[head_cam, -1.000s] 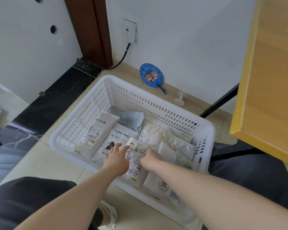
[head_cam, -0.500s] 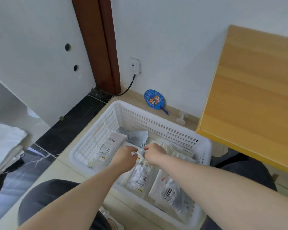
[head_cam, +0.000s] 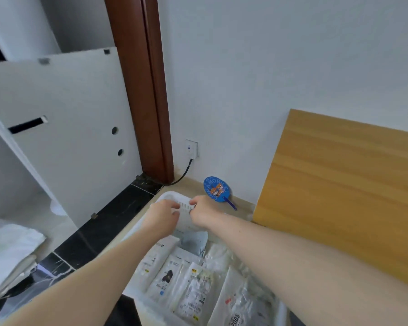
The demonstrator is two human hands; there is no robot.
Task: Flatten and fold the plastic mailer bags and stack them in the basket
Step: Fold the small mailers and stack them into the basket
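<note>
Both our hands, left and right, curl their fingers at the basket far rim, probably to shift it; what they pinch we cannot tell; mailer bags lie flat inside, side by side.

Both hands, left and right, gripped the basket's 12 o'clock rim; mailers lay flat inside, fan at 1 o'clock.
</note>
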